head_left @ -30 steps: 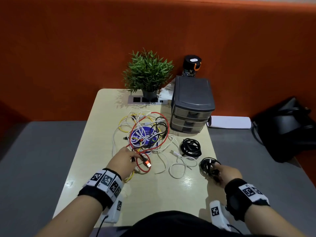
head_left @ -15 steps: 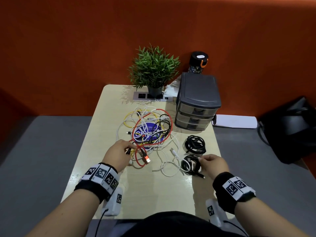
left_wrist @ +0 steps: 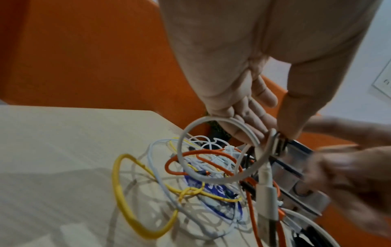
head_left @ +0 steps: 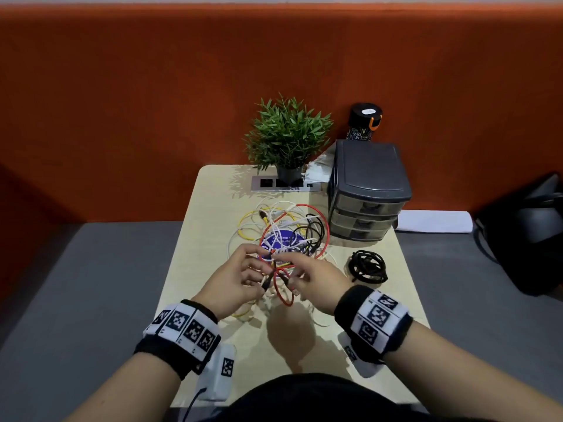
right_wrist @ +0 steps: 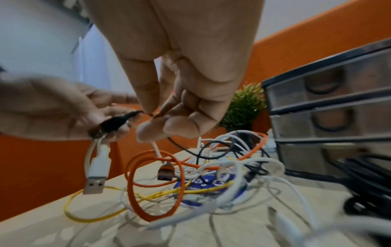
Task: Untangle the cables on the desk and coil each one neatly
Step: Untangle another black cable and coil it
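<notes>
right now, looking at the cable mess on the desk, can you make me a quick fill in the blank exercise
1. The coiled black cable lies on the beige desk in front of the grey plastic ____ unit.
2. The white USB plug hangs from the ____ hand.
3. The green potted plant stands at the desk's ____ edge.
4. The thin white cable pinched by the right hand runs down toward an ____ connector.

Missing words: drawer; left; far; orange

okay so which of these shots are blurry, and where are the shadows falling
Head view: sharp, wide-angle bowing at the edges; hands' shadow falls on the desk just below them. Left wrist view: right hand smeared by motion blur, yellow cable fairly crisp. Right wrist view: left hand and black coil blurred; USB plug clear.
</notes>
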### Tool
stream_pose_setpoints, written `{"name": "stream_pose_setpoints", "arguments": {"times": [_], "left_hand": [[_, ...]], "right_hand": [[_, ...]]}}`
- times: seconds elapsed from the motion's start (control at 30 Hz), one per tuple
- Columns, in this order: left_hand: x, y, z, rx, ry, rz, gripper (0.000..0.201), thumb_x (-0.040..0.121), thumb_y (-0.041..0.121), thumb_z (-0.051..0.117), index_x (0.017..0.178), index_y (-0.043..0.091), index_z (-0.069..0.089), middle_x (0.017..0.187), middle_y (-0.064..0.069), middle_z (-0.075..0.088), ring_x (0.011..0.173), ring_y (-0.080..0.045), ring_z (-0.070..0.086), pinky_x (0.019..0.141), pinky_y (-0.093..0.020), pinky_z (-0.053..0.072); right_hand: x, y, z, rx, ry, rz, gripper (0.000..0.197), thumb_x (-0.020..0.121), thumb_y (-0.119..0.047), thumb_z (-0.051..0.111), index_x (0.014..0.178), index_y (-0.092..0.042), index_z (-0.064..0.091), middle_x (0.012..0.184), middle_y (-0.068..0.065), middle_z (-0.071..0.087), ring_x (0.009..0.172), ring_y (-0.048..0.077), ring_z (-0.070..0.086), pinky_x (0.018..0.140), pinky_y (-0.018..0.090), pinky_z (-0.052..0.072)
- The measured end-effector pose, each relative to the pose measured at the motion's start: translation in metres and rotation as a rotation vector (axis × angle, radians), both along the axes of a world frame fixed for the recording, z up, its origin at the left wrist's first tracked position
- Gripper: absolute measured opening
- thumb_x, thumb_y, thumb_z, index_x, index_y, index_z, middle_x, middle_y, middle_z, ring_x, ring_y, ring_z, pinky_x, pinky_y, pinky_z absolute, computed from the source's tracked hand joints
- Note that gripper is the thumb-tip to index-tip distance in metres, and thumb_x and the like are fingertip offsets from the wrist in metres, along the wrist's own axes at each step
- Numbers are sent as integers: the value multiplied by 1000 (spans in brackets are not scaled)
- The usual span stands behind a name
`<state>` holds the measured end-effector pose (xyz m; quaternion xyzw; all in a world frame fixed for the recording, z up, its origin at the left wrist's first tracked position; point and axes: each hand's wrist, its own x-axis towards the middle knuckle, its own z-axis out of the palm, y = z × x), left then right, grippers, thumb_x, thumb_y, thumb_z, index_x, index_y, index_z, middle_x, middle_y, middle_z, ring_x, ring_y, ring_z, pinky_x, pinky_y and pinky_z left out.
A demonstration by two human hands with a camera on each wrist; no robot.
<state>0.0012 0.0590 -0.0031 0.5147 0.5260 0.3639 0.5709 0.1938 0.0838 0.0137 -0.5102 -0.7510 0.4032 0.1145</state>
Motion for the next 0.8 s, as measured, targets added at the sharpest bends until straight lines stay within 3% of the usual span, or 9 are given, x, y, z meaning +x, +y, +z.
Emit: {"name": "stream_pose_setpoints", "arguments": {"times": [0.1, 0.2, 0.27, 0.33, 0.4, 0.5, 0.57, 0.67, 0.8], "left_hand": [[0, 0, 2, 13, 0, -79, 60, 62, -6, 67, 114, 19, 48, 91, -5, 62, 75, -11, 58, 72, -23, 49], [-4, 2, 0, 28, 74, -67, 49, 73, -10, 69, 110, 18, 53, 87, -5, 63, 77, -13, 58, 77, -25, 49], [-7, 4, -3, 5, 160, -40, 38, 81, -11, 62, 104, 19, 57, 87, -7, 65, 80, -19, 60, 79, -31, 48], [-9, 5, -6, -44, 291, -79, 31, 85, -4, 60, 101, 22, 61, 91, -6, 69, 85, -18, 63, 86, -33, 49], [-9, 7, -8, -27, 454, -170, 28, 86, 4, 60, 99, 28, 64, 96, 1, 70, 91, -11, 64, 90, -30, 49], [-3, 16, 4, 96, 705, -180, 26, 87, 9, 55, 96, 29, 70, 97, 12, 66, 92, -6, 59, 86, -25, 47], [3, 25, 22, 138, 621, -74, 24, 90, 11, 52, 86, 26, 70, 93, 13, 67, 91, -9, 60, 81, -25, 46], [21, 34, 58, 139, 249, 46, 26, 97, 20, 48, 85, 22, 71, 85, 5, 72, 79, -7, 64, 71, -21, 46], [38, 45, 107, 167, -69, 24, 43, 95, 48, 33, 100, 24, 69, 90, 0, 74, 91, -20, 68, 81, -32, 48]], "right_hand": [[-20, 4, -1, 151, -137, 25, 35, 90, -15, 48, 120, -30, 59, 104, 2, 68, 96, 24, 60, 76, 29, 43], [-22, 8, 4, 189, -97, -83, 29, 90, -11, 46, 106, -27, 65, 97, -2, 68, 89, 19, 60, 72, 27, 44], [-14, 14, 12, 146, 19, -151, 34, 89, -4, 44, 97, -28, 67, 88, -7, 67, 80, 13, 59, 66, 22, 43], [-4, 19, 26, 76, 210, -204, 39, 84, 0, 44, 88, -30, 69, 85, -7, 71, 79, 15, 64, 65, 20, 47], [3, 22, 44, 89, 368, -240, 34, 84, -7, 48, 85, -33, 71, 86, -9, 73, 82, 16, 66, 74, 30, 52], [10, 27, 74, 188, 442, -242, 17, 91, -21, 58, 90, -30, 73, 93, -12, 73, 92, 4, 66, 87, 30, 53], [13, 28, 94, 276, 494, -214, 18, 91, -13, 59, 94, -26, 71, 99, -9, 73, 97, 2, 65, 91, 28, 51], [14, 27, 121, 415, 644, -154, 24, 90, -2, 59, 95, -23, 69, 104, -4, 72, 106, 8, 65, 95, 29, 50], [19, 24, 148, 473, 812, -99, 24, 89, 5, 56, 94, -17, 67, 104, 6, 71, 104, 17, 67, 92, 35, 52]]}}
